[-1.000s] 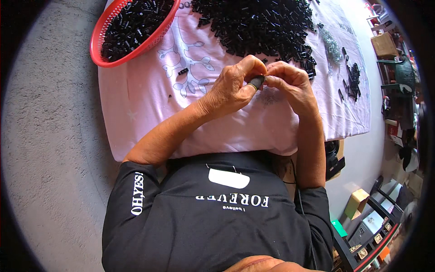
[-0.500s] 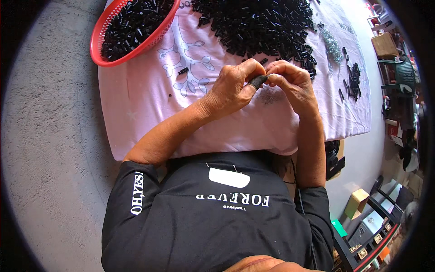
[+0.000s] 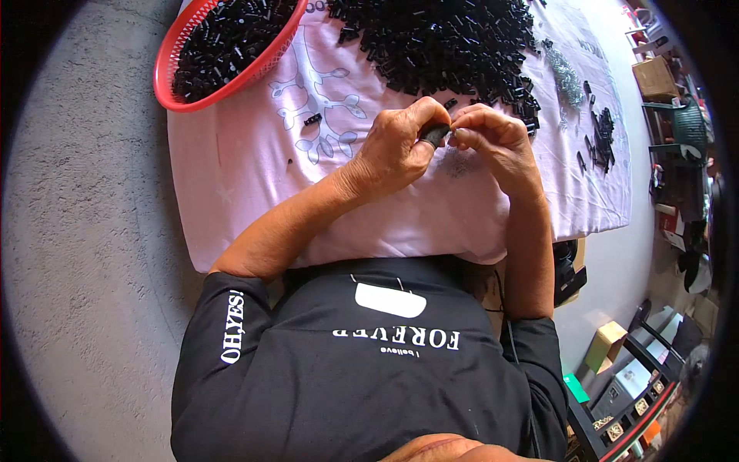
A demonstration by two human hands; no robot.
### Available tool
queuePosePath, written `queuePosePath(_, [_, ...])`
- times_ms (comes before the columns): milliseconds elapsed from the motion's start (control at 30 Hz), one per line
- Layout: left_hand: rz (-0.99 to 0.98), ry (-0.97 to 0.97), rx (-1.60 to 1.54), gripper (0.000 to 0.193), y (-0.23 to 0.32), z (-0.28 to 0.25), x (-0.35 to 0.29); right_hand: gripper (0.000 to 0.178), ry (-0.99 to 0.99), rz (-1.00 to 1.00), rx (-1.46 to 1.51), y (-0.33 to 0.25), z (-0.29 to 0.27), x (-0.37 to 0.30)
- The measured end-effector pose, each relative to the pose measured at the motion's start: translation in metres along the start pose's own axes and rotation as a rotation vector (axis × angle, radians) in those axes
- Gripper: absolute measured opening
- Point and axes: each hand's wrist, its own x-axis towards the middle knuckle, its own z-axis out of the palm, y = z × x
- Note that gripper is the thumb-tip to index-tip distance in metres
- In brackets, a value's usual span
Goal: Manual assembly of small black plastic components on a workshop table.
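Above the near part of the cloth, my left hand (image 3: 396,146) and my right hand (image 3: 496,142) meet fingertip to fingertip. The left fingers are closed in a pinch, and a dark cover (image 3: 435,136) appears to wrap the thumb. My right thumb and forefinger are pinched too. Whatever lies between the fingertips is too small and hidden to name. Just beyond the hands spreads a large heap of small black plastic pieces (image 3: 446,46). A scatter of tiny greyish bits (image 3: 457,163) lies on the cloth beneath the fingers.
A red plastic basket (image 3: 163,77) full of similar black pieces stands at the far left of the pink cloth (image 3: 246,177). One black piece (image 3: 312,119) lies apart. Toward the right are a pile of small silvery parts (image 3: 566,81) and a smaller black pile (image 3: 604,138).
The fingertips have shifted slightly, and the right thumb has bent a little. Both hands remain in nearly the same place.
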Motion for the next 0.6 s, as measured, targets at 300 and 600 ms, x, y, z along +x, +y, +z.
queuePosePath(300, [0.241, 0.101, 0.025, 0.033, 0.000, 0.004, 0.003, 0.014, 0.008, 0.013, 0.071, 0.003, -0.002, -0.001])
queuePosePath(600, [-0.034, 0.001, -0.212, 0.026, -0.002, 0.001, 0.002, 0.011, -0.016, 0.053, 0.069, 0.002, -0.005, -0.002])
